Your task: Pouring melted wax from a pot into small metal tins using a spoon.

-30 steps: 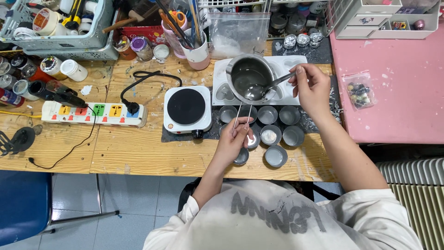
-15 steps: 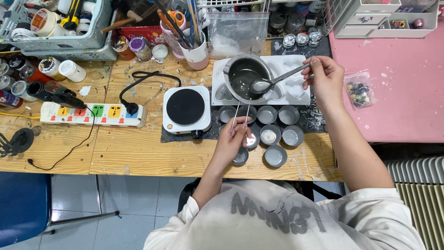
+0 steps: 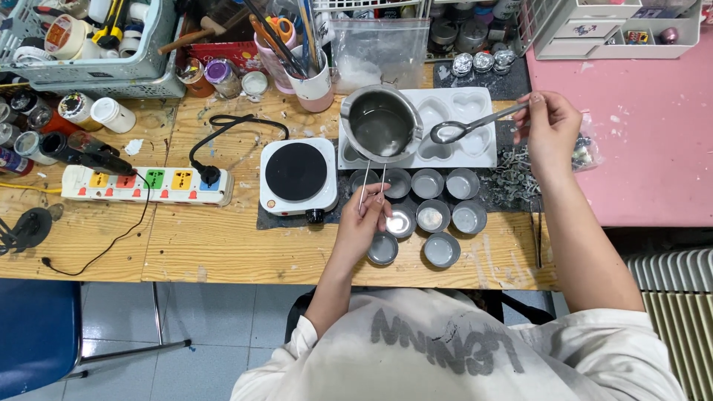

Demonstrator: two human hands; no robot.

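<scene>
Right now the right hand is pinching a spoon by its handle, bowl hanging beside the pot, while the left hand is gripping thin sticks over the tins.

I see a wooden workbench across the frame, a pink table upper right, a blue chair lower left, pale grey floor tiles beneath.

Basket and drawer unit — tops cut off by frame edge
</scene>
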